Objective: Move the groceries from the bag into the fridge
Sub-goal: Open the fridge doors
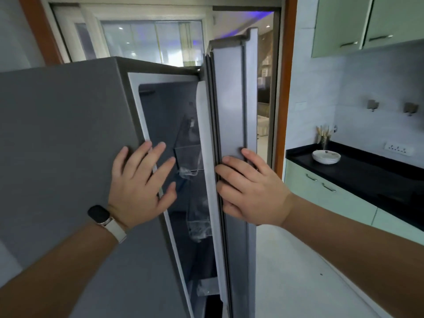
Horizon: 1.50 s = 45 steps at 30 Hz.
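Observation:
A tall grey fridge [59,138] fills the left of the view, seen from its side. Its door [229,99] stands partly ajar on the right, leaving a narrow gap. Through the gap I see dark shelves and clear door bins [190,157] with some plastic-wrapped items. My left hand [140,182], with a watch on its wrist, lies flat with spread fingers on the fridge's front edge. My right hand [250,189] holds the door's edge, its fingers curled round the seal. No bag or groceries are in view.
A black countertop [367,173] over pale green cabinets runs along the right wall, with a stack of white plates [325,156] and a holder of cutlery [323,136]. Green wall cabinets [367,21] hang above. White floor [298,271] lies right of the fridge; a doorway opens behind it.

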Motion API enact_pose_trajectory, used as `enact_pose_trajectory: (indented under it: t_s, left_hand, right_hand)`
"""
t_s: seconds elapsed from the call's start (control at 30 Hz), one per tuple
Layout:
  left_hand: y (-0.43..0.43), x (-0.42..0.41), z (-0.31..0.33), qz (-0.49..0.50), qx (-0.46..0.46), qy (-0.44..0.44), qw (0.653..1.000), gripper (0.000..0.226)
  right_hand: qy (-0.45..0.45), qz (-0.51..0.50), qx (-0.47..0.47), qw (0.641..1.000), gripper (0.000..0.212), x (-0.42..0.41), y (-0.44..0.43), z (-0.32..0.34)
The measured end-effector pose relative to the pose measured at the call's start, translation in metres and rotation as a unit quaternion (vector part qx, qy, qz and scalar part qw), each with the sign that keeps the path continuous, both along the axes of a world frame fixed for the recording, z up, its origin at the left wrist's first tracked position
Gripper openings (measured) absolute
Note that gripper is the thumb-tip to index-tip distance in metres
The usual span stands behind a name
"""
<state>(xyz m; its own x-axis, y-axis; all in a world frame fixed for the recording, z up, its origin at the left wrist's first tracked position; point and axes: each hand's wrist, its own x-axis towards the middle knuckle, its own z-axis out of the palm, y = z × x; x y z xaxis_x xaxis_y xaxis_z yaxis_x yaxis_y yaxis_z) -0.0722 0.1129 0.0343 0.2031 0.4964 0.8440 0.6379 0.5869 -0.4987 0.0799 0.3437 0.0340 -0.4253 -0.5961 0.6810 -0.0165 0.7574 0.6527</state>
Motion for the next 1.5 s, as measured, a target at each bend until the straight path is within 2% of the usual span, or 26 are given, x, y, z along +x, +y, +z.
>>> enact_pose_trajectory:
  t_s: [0.13,0.33,0.47,0.63,0.9,1.1,1.5]
  left_hand:
    - [0.033,0.028,0.012,-0.025,-0.051,-0.054,0.997,0.042]
    - [0.09,0.044,0.019,-0.026,-0.082,-0.243,0.966,0.065]
    - [0.132,0.051,0.021,-0.072,-0.11,-0.29,0.948,0.064]
    - [0.183,0.062,0.015,-0.106,-0.084,-0.289,0.948,0.06]
    - [0.247,0.072,0.015,-0.128,-0.071,-0.261,0.954,0.06]
    - [0.283,0.039,0.016,-0.14,-0.129,-0.163,0.968,0.065]
    - [0.398,0.004,0.004,-0.23,-0.045,-0.077,0.969,0.061]
  right_hand:
    - [0.002,0.006,-0.009,1.0,0.026,0.015,0.025,0.0]
    - [0.006,-0.027,-0.051,0.998,0.028,0.044,0.075,-0.002]
    - [-0.024,-0.062,-0.084,0.994,0.033,0.062,0.112,-0.008]
    - [-0.046,-0.103,-0.117,0.987,0.038,0.081,0.152,-0.015]
    - [-0.036,-0.128,-0.161,0.978,0.04,0.087,0.2,-0.024]
    - [-0.072,-0.181,-0.166,0.967,0.046,0.078,0.236,-0.047]
    - [-0.072,-0.251,-0.196,0.945,0.051,0.048,0.321,-0.057]
